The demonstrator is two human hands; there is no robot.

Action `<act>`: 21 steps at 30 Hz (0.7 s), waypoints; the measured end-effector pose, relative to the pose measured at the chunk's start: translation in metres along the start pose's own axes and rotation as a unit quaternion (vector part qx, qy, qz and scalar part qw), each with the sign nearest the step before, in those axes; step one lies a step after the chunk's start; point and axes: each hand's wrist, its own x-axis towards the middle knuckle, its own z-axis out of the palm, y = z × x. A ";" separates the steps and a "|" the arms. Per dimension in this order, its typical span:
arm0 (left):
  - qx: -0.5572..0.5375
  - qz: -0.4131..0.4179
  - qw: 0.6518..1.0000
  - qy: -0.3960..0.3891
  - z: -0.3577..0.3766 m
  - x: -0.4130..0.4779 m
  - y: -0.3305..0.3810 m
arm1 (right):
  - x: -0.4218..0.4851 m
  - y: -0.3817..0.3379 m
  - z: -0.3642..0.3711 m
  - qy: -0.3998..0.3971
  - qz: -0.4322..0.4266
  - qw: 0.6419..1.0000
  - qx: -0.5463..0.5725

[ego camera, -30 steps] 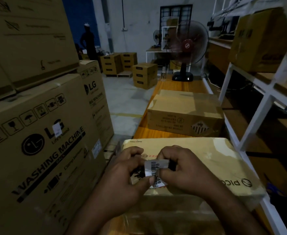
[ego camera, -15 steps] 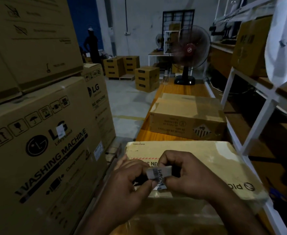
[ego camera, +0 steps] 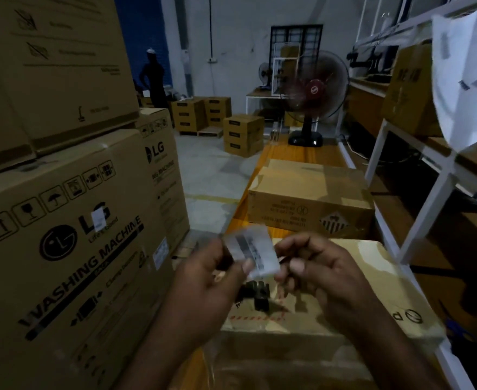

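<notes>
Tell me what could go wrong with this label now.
The label, held above the box, is pinched by the left hand; loose, it may curl and stick to itself or a finger.
The fan behind is spinning; its draught might flutter the label.
Light is dim, so it could go on the box crooked.

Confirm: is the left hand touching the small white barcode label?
Touching. The head view shows the left hand pinching the small white barcode label, with its thumb lying over the label's lower left corner.
</notes>
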 end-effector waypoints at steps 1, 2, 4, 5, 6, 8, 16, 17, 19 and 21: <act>-0.036 -0.005 0.998 0.056 0.003 0.006 0.003 | 0.002 0.001 0.002 0.045 0.010 0.999 -0.013; -0.060 -0.005 0.993 0.103 0.007 0.013 0.007 | 0.003 0.001 0.005 0.076 0.021 0.995 -0.059; -0.091 -0.014 0.983 0.160 0.017 0.028 0.008 | 0.002 0.000 0.011 0.049 0.044 0.980 -0.187; -0.098 -0.025 0.980 0.169 0.022 0.034 0.007 | -0.001 -0.001 0.013 -0.001 0.044 0.963 -0.267; -0.098 -0.039 0.980 0.171 0.026 0.040 0.003 | -0.003 -0.001 0.015 -0.048 0.035 0.934 -0.354; -0.089 -0.071 0.979 0.166 0.032 0.047 -0.005 | -0.004 0.000 0.020 -0.096 0.023 0.875 -0.475; -0.090 -0.098 0.980 0.149 0.031 0.056 -0.018 | 0.043 0.005 0.041 0.008 0.005 0.806 -0.592; -0.085 -0.102 0.979 0.152 0.030 0.057 -0.019 | 0.038 0.005 0.041 -0.005 0.004 0.806 -0.592; -0.081 -0.103 0.979 0.156 0.029 0.057 -0.023 | 0.019 0.002 0.036 -0.050 0.009 0.811 -0.582; -0.085 -0.096 0.979 0.157 0.029 0.057 -0.026 | 0.000 -0.004 0.030 -0.077 0.025 0.822 -0.563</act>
